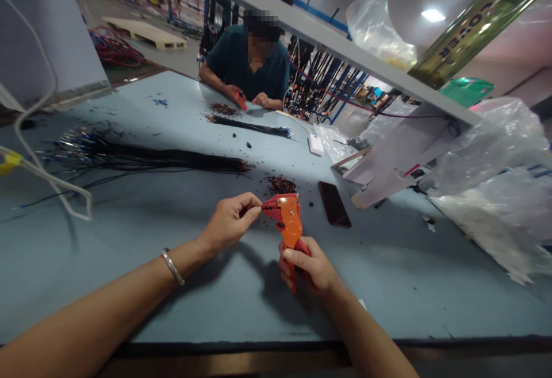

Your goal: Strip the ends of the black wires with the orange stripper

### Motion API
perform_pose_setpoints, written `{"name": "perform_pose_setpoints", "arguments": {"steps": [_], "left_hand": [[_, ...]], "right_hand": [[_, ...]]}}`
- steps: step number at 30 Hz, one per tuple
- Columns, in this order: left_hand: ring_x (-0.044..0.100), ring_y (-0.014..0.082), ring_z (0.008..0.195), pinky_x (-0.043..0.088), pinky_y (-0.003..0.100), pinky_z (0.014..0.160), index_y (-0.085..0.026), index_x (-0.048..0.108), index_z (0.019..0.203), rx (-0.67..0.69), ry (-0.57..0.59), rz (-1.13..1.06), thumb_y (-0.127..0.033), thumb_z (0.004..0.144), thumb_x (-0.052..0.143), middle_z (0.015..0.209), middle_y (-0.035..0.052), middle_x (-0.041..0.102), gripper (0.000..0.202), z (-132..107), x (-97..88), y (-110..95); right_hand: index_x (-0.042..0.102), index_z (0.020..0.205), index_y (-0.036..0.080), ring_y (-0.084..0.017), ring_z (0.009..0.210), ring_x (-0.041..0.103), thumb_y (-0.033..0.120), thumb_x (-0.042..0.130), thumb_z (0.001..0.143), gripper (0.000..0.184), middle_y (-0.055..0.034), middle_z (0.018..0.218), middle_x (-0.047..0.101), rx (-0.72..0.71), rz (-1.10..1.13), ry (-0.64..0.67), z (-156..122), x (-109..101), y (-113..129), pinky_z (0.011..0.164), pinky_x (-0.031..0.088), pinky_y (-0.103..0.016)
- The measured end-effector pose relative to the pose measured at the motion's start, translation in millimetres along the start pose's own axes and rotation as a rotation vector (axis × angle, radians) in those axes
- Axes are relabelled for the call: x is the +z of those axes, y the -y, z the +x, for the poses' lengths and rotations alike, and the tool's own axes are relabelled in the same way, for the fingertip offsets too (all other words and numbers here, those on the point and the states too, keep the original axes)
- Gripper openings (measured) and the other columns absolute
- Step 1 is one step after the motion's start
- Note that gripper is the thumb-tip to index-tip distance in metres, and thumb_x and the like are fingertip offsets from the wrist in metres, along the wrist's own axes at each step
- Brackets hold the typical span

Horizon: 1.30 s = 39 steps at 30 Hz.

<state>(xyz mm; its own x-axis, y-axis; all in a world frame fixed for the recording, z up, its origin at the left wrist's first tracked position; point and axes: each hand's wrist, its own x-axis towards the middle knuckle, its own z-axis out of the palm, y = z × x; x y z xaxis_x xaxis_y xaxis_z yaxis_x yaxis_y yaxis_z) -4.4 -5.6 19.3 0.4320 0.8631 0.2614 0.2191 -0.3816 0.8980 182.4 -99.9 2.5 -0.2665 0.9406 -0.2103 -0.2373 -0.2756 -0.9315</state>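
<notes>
Right hand (pixel 310 266) has the orange tool (pixel 287 220) by its handles. Its fingers (pixel 297 256) are wrapped tight around them, and the tool stands upright just above the counter (pixel 172 297), near the near edge and about mid-width. The head points left and away.

Left hand (pixel 228 222) is at the head, fingers (pixel 252 204) pinched together and touching the red front part. They seem to pinch something thin, too small to tell what. There is a bracelet (pixel 172 267) on that wrist.

A pile of scraps (pixel 281 184) lies just beyond the tool, with a phone (pixel 334 203) to its right. A bundle of black wires (pixel 150 162) runs toward the left edge. Plastic bags (pixel 495 182) sit at the right edge. A co-worker (pixel 250 61) is at the far edge with their own hands on their own work.

Judgement, to do this step well:
- Keep the right wrist steady and the head level so the left pinch can line up straight with the opening.
- Hold the pinch close to the head but keep the fingertips out of the clamping part.
- Squeeze the handles evenly, no jerk.
- Work over the counter beside the scrap pile, clear of the phone.
</notes>
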Motion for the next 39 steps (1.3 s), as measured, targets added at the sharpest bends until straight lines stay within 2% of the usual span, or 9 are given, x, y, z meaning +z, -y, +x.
{"name": "perform_pose_setpoints", "arguments": {"steps": [10,20,22,25,27,29,34,39], "left_hand": [[0.042,0.0105,0.058,0.035,0.021,0.057,-0.016,0.057,0.075,-0.001,-0.004,0.004,-0.031,0.084,0.048,0.061,-0.0041,0.047,0.019,0,0.7,0],[0.045,0.0115,0.063,0.036,0.022,0.06,-0.016,0.058,0.075,-0.061,-0.085,-0.004,-0.034,0.083,0.051,0.064,-0.0029,0.051,0.021,3,-2.5,6],[0.045,0.0119,0.064,0.036,0.023,0.062,-0.016,0.058,0.075,-0.072,-0.092,-0.013,-0.034,0.083,0.051,0.065,-0.0025,0.052,0.021,3,-3.1,6],[0.046,0.0124,0.065,0.036,0.023,0.062,-0.016,0.059,0.075,-0.079,-0.097,-0.033,-0.033,0.083,0.052,0.066,-0.002,0.052,0.02,3,-2.7,7],[0.045,0.0123,0.063,0.036,0.023,0.061,-0.016,0.059,0.075,-0.094,-0.107,-0.067,-0.033,0.081,0.053,0.065,-0.0022,0.052,0.019,3,-1.7,7],[0.044,0.0121,0.062,0.036,0.022,0.059,-0.016,0.06,0.074,-0.12,-0.116,-0.125,-0.033,0.08,0.054,0.064,-0.0026,0.051,0.019,2,-0.5,6],[0.044,0.011,0.062,0.036,0.022,0.06,-0.016,0.06,0.075,-0.168,-0.108,-0.242,-0.033,0.079,0.056,0.064,-0.0036,0.051,0.018,2,1.6,4],[0.044,0.0119,0.064,0.036,0.022,0.061,-0.016,0.06,0.077,-0.144,-0.09,-0.225,-0.034,0.08,0.055,0.067,-0.0027,0.052,0.018,2,0.9,4]], "right_hand": [[0.046,0.059,0.017,-0.006,0.029,0.041,0.045,0.072,0.073,0.041,0.0071,0.042,0.044,-0.04,-0.039,-0.065,3,2,-5,0.026,0.029,-0.015],[0.052,0.072,0.016,-0.009,0.037,0.047,0.039,0.069,0.074,0.029,0.004,0.051,0.051,-0.078,0.052,-0.083,0,-5,9,0.03,0.038,-0.018],[0.055,0.077,0.015,-0.011,0.042,0.052,0.038,0.069,0.075,0.027,0.0017,0.056,0.055,-0.078,0.055,-0.088,0,-6,10,0.034,0.042,-0.02],[0.059,0.088,0.014,-0.016,0.059,0.061,0.036,0.07,0.074,0.029,-0.0036,0.071,0.062,-0.104,0.036,-0.092,1,-5,9,0.05,0.051,-0.027],[0.06,0.093,0.014,-0.019,0.068,0.063,0.035,0.071,0.074,0.03,-0.0057,0.08,0.064,-0.139,-0.003,-0.102,2,-6,7,0.06,0.053,-0.031],[0.06,0.095,0.014,-0.02,0.072,0.062,0.035,0.07,0.075,0.03,-0.0063,0.084,0.064,-0.175,-0.064,-0.104,3,-7,6,0.064,0.052,-0.032],[0.06,0.092,0.016,-0.019,0.072,0.059,0.036,0.067,0.079,0.025,-0.0042,0.08,0.061,-0.242,-0.205,-0.044,2,-8,11,0.066,0.049,-0.031],[0.06,0.095,0.013,-0.02,0.07,0.062,0.036,0.067,0.076,0.03,-0.0065,0.082,0.063,-0.137,-0.021,0.081,-1,-3,12,0.063,0.051,-0.033]]}}
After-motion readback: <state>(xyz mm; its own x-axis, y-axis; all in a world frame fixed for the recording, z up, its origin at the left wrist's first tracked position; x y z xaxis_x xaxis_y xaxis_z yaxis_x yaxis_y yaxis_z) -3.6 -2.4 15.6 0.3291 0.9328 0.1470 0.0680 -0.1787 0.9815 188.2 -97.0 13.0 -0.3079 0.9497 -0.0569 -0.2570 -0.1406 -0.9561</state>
